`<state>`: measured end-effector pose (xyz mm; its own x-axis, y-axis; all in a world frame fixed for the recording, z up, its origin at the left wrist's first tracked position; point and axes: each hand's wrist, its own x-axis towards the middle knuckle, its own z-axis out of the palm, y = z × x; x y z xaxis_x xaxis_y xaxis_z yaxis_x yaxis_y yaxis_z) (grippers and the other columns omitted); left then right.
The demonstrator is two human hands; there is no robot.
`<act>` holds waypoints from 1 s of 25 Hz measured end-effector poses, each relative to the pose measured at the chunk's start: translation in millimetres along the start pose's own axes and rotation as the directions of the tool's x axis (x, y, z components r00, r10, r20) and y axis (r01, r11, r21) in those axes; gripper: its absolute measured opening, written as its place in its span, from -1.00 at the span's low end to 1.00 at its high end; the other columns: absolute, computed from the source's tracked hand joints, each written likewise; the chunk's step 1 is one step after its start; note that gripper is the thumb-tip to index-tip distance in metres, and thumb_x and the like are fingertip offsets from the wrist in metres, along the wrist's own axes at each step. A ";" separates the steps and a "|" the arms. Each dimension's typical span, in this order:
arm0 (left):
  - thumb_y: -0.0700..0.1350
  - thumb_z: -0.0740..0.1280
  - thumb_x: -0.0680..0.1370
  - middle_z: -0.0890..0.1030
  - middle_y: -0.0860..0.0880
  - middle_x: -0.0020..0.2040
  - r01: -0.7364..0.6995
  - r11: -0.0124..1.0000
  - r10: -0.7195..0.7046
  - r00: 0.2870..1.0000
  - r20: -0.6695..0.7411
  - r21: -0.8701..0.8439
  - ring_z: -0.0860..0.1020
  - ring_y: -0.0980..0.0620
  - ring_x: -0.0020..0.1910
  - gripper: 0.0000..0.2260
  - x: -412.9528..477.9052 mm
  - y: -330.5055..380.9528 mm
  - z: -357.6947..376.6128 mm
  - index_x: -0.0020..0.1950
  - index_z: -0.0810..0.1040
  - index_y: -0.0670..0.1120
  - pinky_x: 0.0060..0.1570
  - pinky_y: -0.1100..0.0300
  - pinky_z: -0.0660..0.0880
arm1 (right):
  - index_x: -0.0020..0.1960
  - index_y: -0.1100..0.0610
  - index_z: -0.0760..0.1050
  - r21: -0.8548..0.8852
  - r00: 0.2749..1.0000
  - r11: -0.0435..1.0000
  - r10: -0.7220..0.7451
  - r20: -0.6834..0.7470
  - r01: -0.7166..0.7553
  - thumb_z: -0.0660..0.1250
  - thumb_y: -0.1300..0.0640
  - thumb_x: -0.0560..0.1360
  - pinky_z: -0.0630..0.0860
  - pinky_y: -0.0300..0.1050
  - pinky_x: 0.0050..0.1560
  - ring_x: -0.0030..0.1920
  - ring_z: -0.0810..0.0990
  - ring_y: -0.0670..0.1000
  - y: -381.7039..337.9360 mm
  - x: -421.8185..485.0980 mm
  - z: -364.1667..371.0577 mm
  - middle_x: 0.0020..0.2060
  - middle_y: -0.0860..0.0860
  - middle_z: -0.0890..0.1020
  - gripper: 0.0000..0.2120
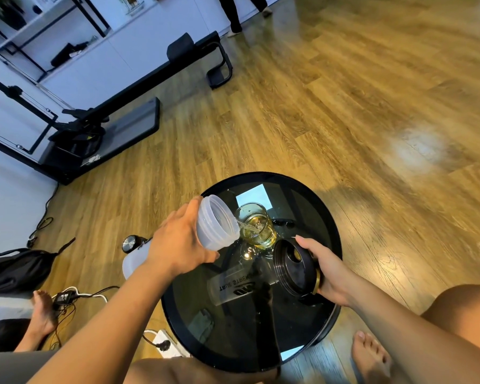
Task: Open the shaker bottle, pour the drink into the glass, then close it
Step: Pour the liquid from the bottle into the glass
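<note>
Nearest on the round glass table (327, 325), the right hand (330, 275) is clasped round the black lid (294, 268), kept off the wet top — ready, likely, for recapping. Just beyond the lid, the left hand (178, 245) wraps the tilted shaker bottle (214, 225), mouth touching the glass (257, 227) — amber drink streams in without spilling.

Pouring from the shaker bottle into the glass

The left hand (182, 239) gripped the lidless shaker bottle (205, 225) around its middle and tipped it, its open mouth just beyond the fingers and over the glass (257, 225), which held yellow drink. The right hand (327, 270) clasped the black lid (294, 266) by its edge, just beside the glass, above the round glass table (322, 214).
</note>
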<state>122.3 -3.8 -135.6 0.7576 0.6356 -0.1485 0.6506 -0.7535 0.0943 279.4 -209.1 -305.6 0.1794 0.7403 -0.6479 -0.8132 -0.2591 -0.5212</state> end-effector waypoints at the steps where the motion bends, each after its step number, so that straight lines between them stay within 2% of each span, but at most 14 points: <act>1: 0.04 0.72 0.25 0.54 0.04 0.36 0.001 1.000 -0.001 1.000 0.000 0.003 0.53 -0.13 0.33 0.02 0.1 0.1 0.1 0.60 0.26 0.05 0.23 -0.19 0.57 | 0.19 0.10 0.65 0.001 1.000 1.000 -0.003 -0.002 0.003 0.42 -0.21 0.43 0.56 0.17 0.26 0.17 0.67 0.24 0.0 0.2 0.1 0.08 0.17 0.74 -0.52; 8: 0.05 0.72 0.25 0.53 0.05 0.35 0.008 1.000 -0.008 1.000 0.009 0.007 0.53 -0.13 0.31 0.04 0.3 -0.3 -0.1 0.60 0.25 0.06 0.23 -0.22 0.58 | 0.19 0.12 0.65 -0.004 1.000 1.000 -0.008 -0.010 0.008 0.43 -0.21 0.40 0.59 0.11 0.18 0.15 0.68 0.24 -0.3 0.7 0.3 0.06 0.17 0.75 -0.49; 13: 0.04 0.72 0.24 0.53 0.05 0.33 -0.007 1.000 0.007 1.000 0.006 0.009 0.54 -0.13 0.30 0.01 0.4 -1.3 0.6 0.59 0.27 0.05 0.22 -0.19 0.58 | 0.21 0.11 0.64 -0.020 1.000 1.000 -0.010 0.000 0.010 0.47 -0.24 0.29 0.55 0.16 0.26 0.18 0.66 0.25 0.3 0.4 -0.8 0.11 0.18 0.73 -0.39; 17: 0.05 0.72 0.25 0.54 0.04 0.35 -0.006 1.000 0.006 1.000 -0.001 0.009 0.53 -0.13 0.31 0.03 0.7 -1.4 -0.1 0.60 0.26 0.05 0.23 -0.20 0.58 | 0.20 0.11 0.65 -0.033 1.000 0.999 -0.014 -0.008 0.013 0.44 -0.23 0.36 0.52 0.19 0.31 0.17 0.67 0.24 1.2 1.3 -1.2 0.08 0.17 0.74 -0.45; 25: 0.04 0.72 0.26 0.53 0.04 0.37 0.001 1.000 -0.001 1.000 0.010 0.015 0.52 -0.13 0.33 0.05 0.5 -1.4 -1.8 0.63 0.24 0.03 0.28 -0.20 0.56 | 0.19 0.11 0.65 -0.033 1.000 0.999 -0.016 0.002 0.017 0.46 -0.24 0.32 0.56 0.16 0.26 0.16 0.68 0.24 1.5 1.5 -1.8 0.08 0.17 0.74 -0.42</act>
<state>121.8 -2.2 -134.0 0.7566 0.6344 -0.1587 0.6502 -0.7557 0.0790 279.4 -209.5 -308.3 0.1918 0.7455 -0.6383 -0.7916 -0.2669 -0.5496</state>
